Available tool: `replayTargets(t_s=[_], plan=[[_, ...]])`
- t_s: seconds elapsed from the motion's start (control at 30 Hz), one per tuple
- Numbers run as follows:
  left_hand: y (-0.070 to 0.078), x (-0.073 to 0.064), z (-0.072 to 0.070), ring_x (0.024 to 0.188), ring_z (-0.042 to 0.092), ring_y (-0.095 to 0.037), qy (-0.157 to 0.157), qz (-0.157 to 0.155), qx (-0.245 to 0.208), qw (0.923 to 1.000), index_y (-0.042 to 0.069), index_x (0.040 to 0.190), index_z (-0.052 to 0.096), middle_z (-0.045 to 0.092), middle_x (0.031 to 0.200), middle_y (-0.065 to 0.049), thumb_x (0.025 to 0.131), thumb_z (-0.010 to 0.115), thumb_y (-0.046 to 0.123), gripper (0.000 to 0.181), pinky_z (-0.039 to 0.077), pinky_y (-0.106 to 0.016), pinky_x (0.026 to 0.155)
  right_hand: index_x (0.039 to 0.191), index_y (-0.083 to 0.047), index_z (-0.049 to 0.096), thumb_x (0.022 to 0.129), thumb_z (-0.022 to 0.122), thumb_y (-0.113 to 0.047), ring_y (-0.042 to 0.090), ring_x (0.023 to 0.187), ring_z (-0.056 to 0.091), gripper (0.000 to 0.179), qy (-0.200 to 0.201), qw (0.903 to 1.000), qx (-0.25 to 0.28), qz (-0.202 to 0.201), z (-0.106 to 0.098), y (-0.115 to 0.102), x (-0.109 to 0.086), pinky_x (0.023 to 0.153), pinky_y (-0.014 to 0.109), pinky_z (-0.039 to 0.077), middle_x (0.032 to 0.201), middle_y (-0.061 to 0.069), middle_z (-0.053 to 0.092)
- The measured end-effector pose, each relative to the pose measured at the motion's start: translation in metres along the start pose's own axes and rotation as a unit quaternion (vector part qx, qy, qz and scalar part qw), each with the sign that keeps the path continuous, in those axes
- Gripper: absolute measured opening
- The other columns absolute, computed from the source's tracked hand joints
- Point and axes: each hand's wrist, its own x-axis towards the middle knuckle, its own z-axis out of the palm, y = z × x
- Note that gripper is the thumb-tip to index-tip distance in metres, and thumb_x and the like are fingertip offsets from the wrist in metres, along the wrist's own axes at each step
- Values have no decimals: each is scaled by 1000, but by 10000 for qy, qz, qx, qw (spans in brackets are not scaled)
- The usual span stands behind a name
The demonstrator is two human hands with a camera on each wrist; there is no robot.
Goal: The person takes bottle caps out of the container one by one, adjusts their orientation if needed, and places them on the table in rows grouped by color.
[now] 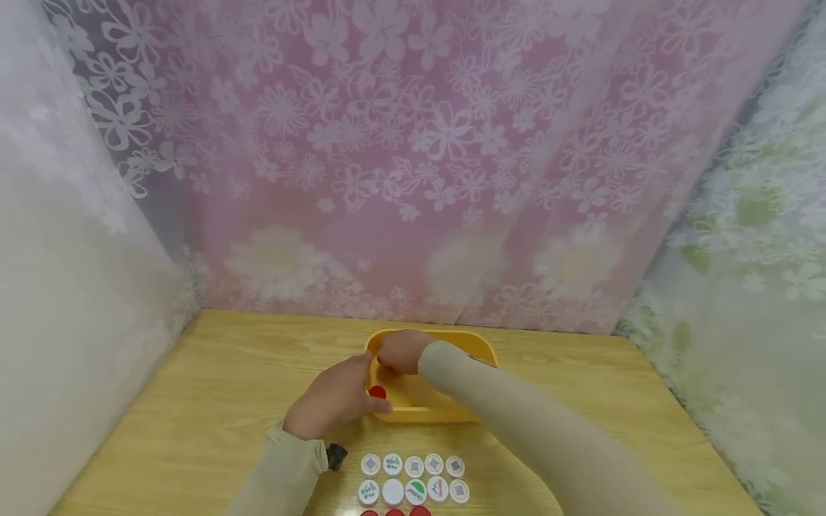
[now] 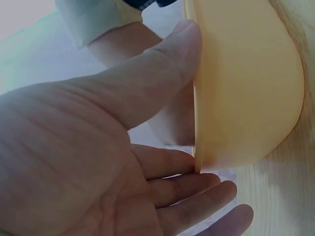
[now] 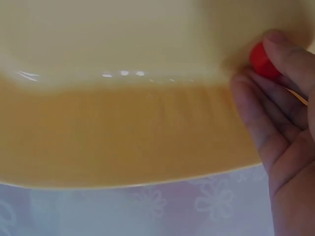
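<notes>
A yellow plastic bin (image 1: 429,414) stands on the table. My right hand (image 1: 403,351) reaches down inside its left end. Between thumb and fingers it pinches a red bottle cap (image 3: 265,61), close over the bin's floor. Another red cap (image 1: 377,392) lies in the bin's near left corner. My left hand (image 1: 335,398) spans that corner from outside. Its thumb (image 2: 182,49) lies against the rim and the index fingertip touches the rim farther along; the other fingers stretch out beside the bin, fairly straight.
In front of the bin, white bottle caps (image 1: 416,491) with printed tops stand in two rows. Several red caps (image 1: 394,512) are cut off by the bottom edge of the head view. The wooden table (image 1: 226,401) ends at flowered curtains (image 1: 413,179) behind and at the sides.
</notes>
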Motion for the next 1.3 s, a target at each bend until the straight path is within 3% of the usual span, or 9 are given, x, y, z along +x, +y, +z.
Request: replayTargets(t_s=[0.13,0.27,0.4,0.67,0.83,0.97,1.07,1.2,1.3], plan=[[1,-3,-2,136,54,-35,-40,-89,115,9999,-2,154,42,53,152,-15,82,86,43,96,43,-53,111,82,-22,72,97,69,-18,14,61,44,16,260,9930,-971,-616,1,-4,11,66,26,45,67,-6,46],[3,-4,-3,136,53,-37,-81,-58,158,9998,-4,154,41,53,152,-17,82,87,43,98,43,-54,110,92,-26,78,94,74,-20,14,63,51,7,354,9940,-923,-471,1,-8,13,66,24,48,72,-7,56],[6,-5,-4,135,55,-36,-56,-70,99,9999,-3,155,41,54,151,-16,82,87,43,97,44,-53,110,102,-27,79,94,75,-19,14,63,52,12,399,9947,-889,-325,-1,-9,11,67,24,50,75,-8,59],[5,-3,-7,135,55,-35,-61,-18,-3,10000,0,155,41,53,152,-15,82,86,46,97,44,-53,110,106,-28,80,93,76,-19,15,68,55,16,465,9931,-1042,-274,-6,-7,10,75,24,53,82,-8,65],[-5,-1,-10,137,53,-34,-260,-6,-38,9997,4,157,41,53,152,-12,92,78,41,84,43,-54,111,109,-28,79,94,75,-18,13,72,57,18,552,9896,-1295,-299,-2,-7,10,78,25,55,95,-11,70],[-11,4,-11,100,67,-26,34,-121,-67,9999,7,151,52,70,120,-7,100,67,24,56,54,-45,87,110,-26,78,95,74,-18,10,76,59,18,618,9854,-1538,-399,1,-6,10,80,24,56,105,-13,71],[-12,6,-9,73,58,-17,283,-329,-236,9988,6,143,59,67,91,-1,101,66,20,44,49,-36,69,108,-24,78,96,72,-17,10,77,59,15,584,9872,-1420,-435,4,-3,8,80,24,55,103,-11,71],[-11,7,-6,71,59,-15,361,-616,-501,9962,4,136,56,65,86,0,100,68,19,41,51,-36,71,99,-21,77,97,73,-20,14,71,56,5,463,9941,-892,-410,4,0,2,76,23,52,83,-7,68],[-9,9,-4,72,61,-14,391,-684,-514,9956,2,142,51,66,87,-1,99,68,18,49,53,-39,75,98,-20,77,97,73,-24,14,70,54,5,433,9952,-777,-413,3,3,-3,75,21,50,76,-7,63]])
